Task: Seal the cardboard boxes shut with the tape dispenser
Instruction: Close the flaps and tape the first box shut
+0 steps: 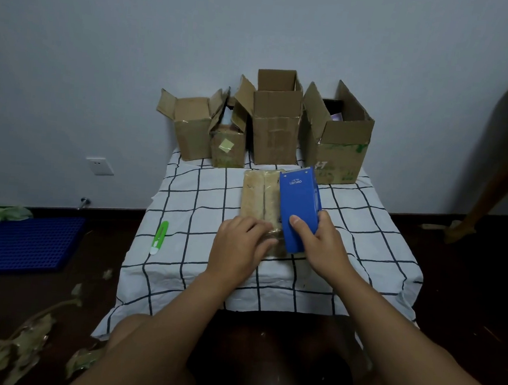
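Observation:
A flat closed cardboard box (259, 192) lies on the checked tablecloth in the middle of the table. My right hand (319, 244) grips a blue tape dispenser (299, 208), which lies along the box's right side. My left hand (240, 246) presses down on the box's near end, fingers bent over its top. Against the wall stand several cardboard boxes with open flaps: a small one at the left (191, 125), a tall one (275, 123) in the middle and a wide one with green print (339, 147) at the right.
A green and white box cutter (159, 238) lies on the tablecloth (183, 210) to the left. Crumpled used tape (18, 346) litters the dark floor at lower left. A blue mat (18, 242) lies by the wall. A wooden furniture leg (500, 171) curves down at the right.

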Demonstrator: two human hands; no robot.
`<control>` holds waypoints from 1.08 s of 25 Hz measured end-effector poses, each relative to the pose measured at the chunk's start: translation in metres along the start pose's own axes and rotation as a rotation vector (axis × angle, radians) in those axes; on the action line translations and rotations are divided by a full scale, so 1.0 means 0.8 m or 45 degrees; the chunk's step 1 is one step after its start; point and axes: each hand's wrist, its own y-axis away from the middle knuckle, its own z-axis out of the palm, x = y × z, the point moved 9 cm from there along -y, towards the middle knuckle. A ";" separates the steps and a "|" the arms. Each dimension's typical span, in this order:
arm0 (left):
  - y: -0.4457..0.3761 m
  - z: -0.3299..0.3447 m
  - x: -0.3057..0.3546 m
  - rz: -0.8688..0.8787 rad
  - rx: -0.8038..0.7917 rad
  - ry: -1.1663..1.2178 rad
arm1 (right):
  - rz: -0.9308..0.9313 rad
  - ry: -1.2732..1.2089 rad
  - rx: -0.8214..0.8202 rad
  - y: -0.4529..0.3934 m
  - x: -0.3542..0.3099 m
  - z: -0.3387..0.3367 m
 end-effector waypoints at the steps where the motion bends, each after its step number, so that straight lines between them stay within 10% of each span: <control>1: -0.001 0.003 -0.002 -0.065 -0.016 0.017 | 0.016 -0.020 0.001 0.000 0.001 -0.001; 15: 0.055 0.003 -0.048 -0.613 0.197 0.494 | 0.074 -0.162 -0.046 -0.002 0.011 0.001; 27: 0.016 0.005 -0.054 -0.292 -0.113 0.277 | 0.045 -0.166 -0.019 0.000 0.013 0.004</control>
